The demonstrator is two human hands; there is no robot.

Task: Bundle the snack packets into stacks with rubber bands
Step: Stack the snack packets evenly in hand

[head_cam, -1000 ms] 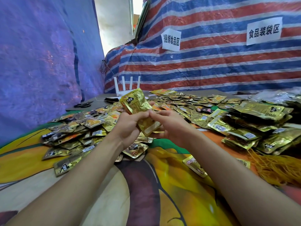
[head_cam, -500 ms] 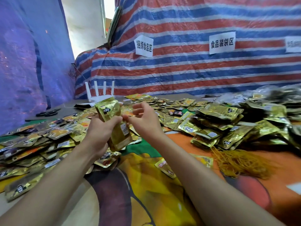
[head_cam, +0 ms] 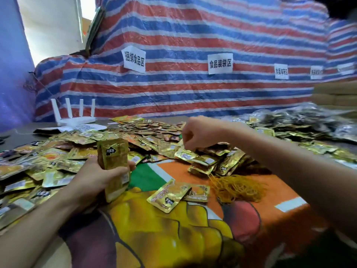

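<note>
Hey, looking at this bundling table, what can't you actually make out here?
Head view:
The right hand: whether its curled fingers pinch anything; the hand's own back hides them.
The stack of gold foil snack packets in the left hand: any band round it; that hand covers its middle.
The small white paper labels far right on the striped tarpaulin: too small, blurred.
The dark shape, top right: cut off by the edge.

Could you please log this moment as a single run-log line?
left hand: grips packet stack upright | right hand: over packet heap, grasp unclear | rubber bands: loose on cloth, untouched
</note>
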